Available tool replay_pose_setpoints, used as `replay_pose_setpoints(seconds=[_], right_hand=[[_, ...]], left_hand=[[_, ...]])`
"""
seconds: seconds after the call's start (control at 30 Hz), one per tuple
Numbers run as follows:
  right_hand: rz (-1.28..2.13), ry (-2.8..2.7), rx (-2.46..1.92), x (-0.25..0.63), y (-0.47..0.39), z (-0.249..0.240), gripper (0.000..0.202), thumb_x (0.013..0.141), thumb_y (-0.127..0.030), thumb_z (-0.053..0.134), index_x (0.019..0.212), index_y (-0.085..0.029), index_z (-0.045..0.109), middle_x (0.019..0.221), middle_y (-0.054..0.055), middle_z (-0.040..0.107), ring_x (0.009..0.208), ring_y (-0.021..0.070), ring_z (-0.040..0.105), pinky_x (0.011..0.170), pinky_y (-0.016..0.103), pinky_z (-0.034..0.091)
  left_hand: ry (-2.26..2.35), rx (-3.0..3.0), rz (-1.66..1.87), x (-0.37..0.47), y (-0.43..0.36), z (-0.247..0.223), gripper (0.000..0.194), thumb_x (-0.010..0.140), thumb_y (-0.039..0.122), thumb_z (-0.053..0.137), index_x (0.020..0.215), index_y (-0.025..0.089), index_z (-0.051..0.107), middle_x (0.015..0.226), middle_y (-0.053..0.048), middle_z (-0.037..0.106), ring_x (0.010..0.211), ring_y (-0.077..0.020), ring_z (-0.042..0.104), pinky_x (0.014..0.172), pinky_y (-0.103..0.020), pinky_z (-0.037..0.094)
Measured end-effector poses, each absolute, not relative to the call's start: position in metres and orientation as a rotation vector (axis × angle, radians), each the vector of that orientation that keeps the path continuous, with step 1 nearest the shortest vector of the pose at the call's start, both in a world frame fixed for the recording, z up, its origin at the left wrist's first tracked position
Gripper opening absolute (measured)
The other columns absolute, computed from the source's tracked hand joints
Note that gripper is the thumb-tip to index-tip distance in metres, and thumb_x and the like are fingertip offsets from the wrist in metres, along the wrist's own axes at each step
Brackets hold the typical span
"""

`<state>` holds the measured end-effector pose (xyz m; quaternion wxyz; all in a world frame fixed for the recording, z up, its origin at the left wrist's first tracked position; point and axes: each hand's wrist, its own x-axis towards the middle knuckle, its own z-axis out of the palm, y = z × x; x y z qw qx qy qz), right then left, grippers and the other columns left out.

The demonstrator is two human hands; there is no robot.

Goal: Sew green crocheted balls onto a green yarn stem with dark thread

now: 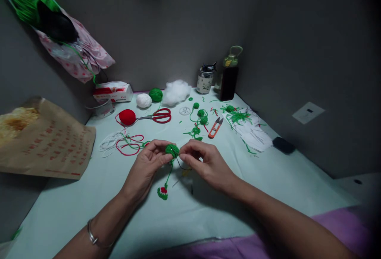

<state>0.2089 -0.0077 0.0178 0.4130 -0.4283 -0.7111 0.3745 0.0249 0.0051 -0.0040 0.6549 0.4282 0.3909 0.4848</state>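
My left hand pinches a small green crocheted ball between thumb and fingers above the table. A dark thread runs from the ball toward my right hand, whose thumb and fingertips are pressed together close beside it. Whether a needle sits in that pinch is too small to make out. From the ball hangs a green cord, ending in a crocheted watermelon slice in green, white and red. A thin hook-like tool lies beneath the hands, partly blurred.
Red-handled scissors, a red yarn ball and white stuffing lie behind my hands. Orange thread snips and green crocheted pieces sit right of centre. A paper bag stands left; a bottle stands at the back.
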Motion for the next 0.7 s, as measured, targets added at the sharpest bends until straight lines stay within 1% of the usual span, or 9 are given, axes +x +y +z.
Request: replay_pose_setpoints(seconds=[0.1, 0.27, 0.37, 0.53, 0.7], right_hand=[[0.961, -1.771, -1.074, 0.2095, -0.0076, 0.0192, 0.010, 0.089, -0.013, 0.059, 0.082, -0.015, 0.067, 0.074, -0.001, 0.060, 0.064, 0.0096, 0.051, 0.059, 0.023, 0.038], [0.969, -1.778, -1.079, 0.2111, -0.0084, 0.0239, 0.015, 0.088, -0.012, 0.058, 0.091, -0.015, 0.073, 0.072, -0.001, 0.058, 0.062, 0.0093, 0.049, 0.057, 0.023, 0.036], [0.979, -1.785, -1.089, 0.2114, -0.0086, 0.0252, 0.017, 0.088, -0.012, 0.058, 0.092, -0.016, 0.074, 0.072, -0.001, 0.057, 0.062, 0.0095, 0.049, 0.056, 0.023, 0.036], [1.009, -1.771, -1.123, 0.2108, -0.0077, 0.0219, 0.016, 0.088, -0.014, 0.057, 0.090, -0.016, 0.072, 0.072, 0.000, 0.059, 0.060, 0.0095, 0.048, 0.055, 0.023, 0.035], [1.040, -1.731, -1.129, 0.2100, -0.0057, 0.0173, 0.010, 0.088, -0.019, 0.059, 0.086, -0.016, 0.068, 0.072, 0.001, 0.063, 0.062, 0.0107, 0.050, 0.057, 0.024, 0.037]], left_hand=[[0.886, 0.967, 1.103, 0.0251, 0.0046, -0.0032, 0.026, 0.074, 0.021, 0.081, 0.095, 0.018, 0.067, 0.091, -0.001, 0.068, 0.086, -0.0131, 0.060, 0.079, -0.023, 0.045], [0.904, 0.985, 1.123, 0.0230, 0.0060, -0.0024, 0.026, 0.074, 0.022, 0.081, 0.096, 0.019, 0.068, 0.094, -0.001, 0.069, 0.088, -0.0135, 0.060, 0.079, -0.024, 0.046], [0.917, 1.017, 1.122, 0.0215, 0.0075, -0.0030, 0.025, 0.075, 0.023, 0.081, 0.097, 0.020, 0.068, 0.094, -0.001, 0.069, 0.087, -0.0137, 0.060, 0.078, -0.024, 0.046], [0.943, 1.108, 1.133, 0.0208, 0.0080, -0.0051, 0.024, 0.076, 0.023, 0.080, 0.097, 0.021, 0.068, 0.096, -0.001, 0.069, 0.090, -0.0143, 0.060, 0.079, -0.024, 0.046], [0.895, 1.041, 1.120, 0.0222, 0.0057, -0.0051, 0.022, 0.077, 0.022, 0.079, 0.096, 0.020, 0.067, 0.094, -0.001, 0.069, 0.087, -0.0129, 0.060, 0.078, -0.023, 0.045]])
